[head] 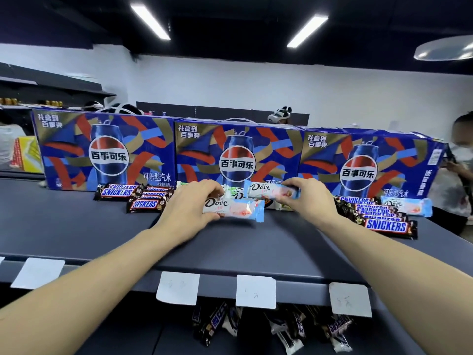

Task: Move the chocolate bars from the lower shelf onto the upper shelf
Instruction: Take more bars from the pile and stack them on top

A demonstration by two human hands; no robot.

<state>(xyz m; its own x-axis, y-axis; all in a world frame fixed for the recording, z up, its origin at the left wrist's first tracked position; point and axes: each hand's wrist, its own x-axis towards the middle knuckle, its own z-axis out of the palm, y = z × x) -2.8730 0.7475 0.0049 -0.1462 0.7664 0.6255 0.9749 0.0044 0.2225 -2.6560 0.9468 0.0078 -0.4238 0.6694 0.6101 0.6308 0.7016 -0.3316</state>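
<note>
My left hand (190,204) pinches the left end of a white and pink Dove bar (236,208) that lies low over the dark upper shelf (243,252). My right hand (305,198) grips another Dove bar (268,191) by its right end, a little higher and further back. Between them more Dove bars (236,193) lie against the boxes. Snickers bars are piled on the shelf at the left (133,198) and at the right (378,216). On the lower shelf, below the front edge, several dark bars (281,326) lie in a loose heap.
Three blue Pepsi gift boxes (238,155) stand in a row along the back of the upper shelf. One more Dove bar (407,205) lies at the far right. White paper labels (256,290) hang on the shelf's front edge. A person (460,160) stands at the right.
</note>
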